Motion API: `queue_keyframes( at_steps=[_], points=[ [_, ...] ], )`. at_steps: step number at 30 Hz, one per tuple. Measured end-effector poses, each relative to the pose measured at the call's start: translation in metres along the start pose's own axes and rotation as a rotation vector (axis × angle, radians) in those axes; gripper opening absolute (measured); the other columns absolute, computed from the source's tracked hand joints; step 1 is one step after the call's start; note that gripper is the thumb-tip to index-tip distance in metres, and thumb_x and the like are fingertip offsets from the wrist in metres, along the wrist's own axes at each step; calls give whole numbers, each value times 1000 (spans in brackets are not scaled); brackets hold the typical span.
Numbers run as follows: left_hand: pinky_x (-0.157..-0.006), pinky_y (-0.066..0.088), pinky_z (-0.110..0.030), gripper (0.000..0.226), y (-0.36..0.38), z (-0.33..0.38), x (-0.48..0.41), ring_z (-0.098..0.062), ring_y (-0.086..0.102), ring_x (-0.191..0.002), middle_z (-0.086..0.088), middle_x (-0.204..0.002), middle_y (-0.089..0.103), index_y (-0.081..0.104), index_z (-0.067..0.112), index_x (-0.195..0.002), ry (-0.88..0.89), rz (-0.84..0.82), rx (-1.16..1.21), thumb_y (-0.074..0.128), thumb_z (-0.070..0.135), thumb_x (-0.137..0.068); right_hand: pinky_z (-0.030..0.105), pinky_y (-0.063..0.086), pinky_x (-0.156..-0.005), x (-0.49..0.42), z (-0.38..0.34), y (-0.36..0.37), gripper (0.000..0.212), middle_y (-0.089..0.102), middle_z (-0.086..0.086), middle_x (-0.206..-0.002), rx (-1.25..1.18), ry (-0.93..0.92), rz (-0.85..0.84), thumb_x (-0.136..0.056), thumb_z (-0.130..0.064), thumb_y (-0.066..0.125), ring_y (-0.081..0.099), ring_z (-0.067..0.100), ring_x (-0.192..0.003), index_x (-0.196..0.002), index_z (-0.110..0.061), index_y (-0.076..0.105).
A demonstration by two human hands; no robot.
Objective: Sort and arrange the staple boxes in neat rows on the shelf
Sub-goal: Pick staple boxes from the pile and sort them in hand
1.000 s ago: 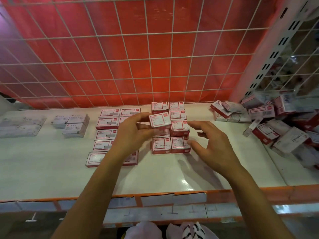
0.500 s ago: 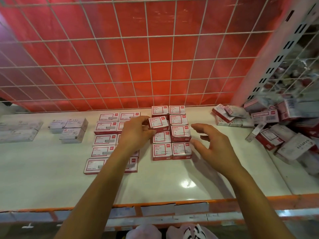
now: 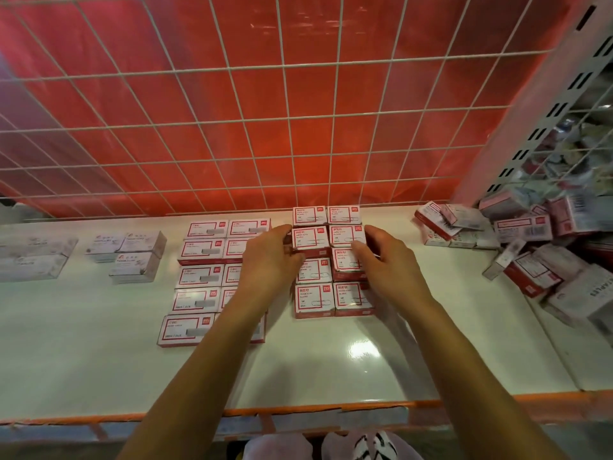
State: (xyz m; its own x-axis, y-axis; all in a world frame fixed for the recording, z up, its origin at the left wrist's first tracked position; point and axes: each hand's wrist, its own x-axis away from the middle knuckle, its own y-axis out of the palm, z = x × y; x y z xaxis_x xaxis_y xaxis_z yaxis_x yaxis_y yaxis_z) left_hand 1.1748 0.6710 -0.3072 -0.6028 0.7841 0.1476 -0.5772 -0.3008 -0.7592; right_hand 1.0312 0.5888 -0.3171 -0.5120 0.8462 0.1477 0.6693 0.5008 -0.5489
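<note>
So I'm setting this staple box [image 3: 310, 239] on the left column of the two-wide block, second spot from the back of the shelf [image 3: 99, 360], tight against the neighbouring box [image 3: 346, 234]. My left hand [image 3: 272, 257] is gripping it by its left edge, fingers curled round the side, so I can nudge it flush. My right hand [image 3: 388, 263] is cupping the right side of that neighbour with the thumb lying on top. Honestly I can't tell if it's pinching or just bracing. My guess is that squeezing from both sides is what's squaring the columns up.

They're looking like stiff little cardboard bricks, white tops with red frames, red sides and sharp corners, so they're stacking nicely. The shelf is glossy and throwing glare, so it's probably slippery. The flatter boxes [image 3: 199, 277] are lying in their own rows just left, and the loose heap [image 3: 547, 260] is sitting well off to the right.
</note>
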Motion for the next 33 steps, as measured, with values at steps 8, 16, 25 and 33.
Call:
queue_keyframes(
  at_steps=[8, 16, 25, 33],
  points=[
    [-92, 50, -35, 41, 6, 0, -2, -19, 64, -107, 3, -120, 67, 56, 24, -125, -4, 18, 35, 68, 21, -86, 31, 50, -89, -4, 1, 6, 39, 60, -4, -129, -29, 52, 87, -96, -32, 50, 60, 15, -111, -134, -23, 47],
    [-92, 49, -36, 43, 4, 2, -3, -19, 63, -108, 2, -121, 66, 54, 22, -125, -59, -13, 80, 69, 18, -85, 33, 51, -87, -7, 4, 5, 36, 62, -6, -124, -113, 84, 91, -93, -32, 55, 62, 13, -105, -128, -25, 51],
    [-94, 49, -40, 53, -2, 9, -3, -23, 61, -112, -2, -124, 64, 47, 17, -133, -126, -54, 94, 69, 18, -85, 14, 48, -64, -9, 7, 1, 31, 63, -9, -114, -279, 136, 61, -91, -25, 60, 60, 1, -86, -122, -24, 53],
    [-89, 53, -41, 39, -13, 20, -13, -23, 59, -108, 6, -116, 59, 48, 20, -129, -189, -126, 217, 56, 11, -92, 7, 42, -41, -29, -6, -8, 34, 61, -10, -93, -419, 236, 7, -100, -21, 44, 63, -3, -58, -133, -13, 48]
  ],
)
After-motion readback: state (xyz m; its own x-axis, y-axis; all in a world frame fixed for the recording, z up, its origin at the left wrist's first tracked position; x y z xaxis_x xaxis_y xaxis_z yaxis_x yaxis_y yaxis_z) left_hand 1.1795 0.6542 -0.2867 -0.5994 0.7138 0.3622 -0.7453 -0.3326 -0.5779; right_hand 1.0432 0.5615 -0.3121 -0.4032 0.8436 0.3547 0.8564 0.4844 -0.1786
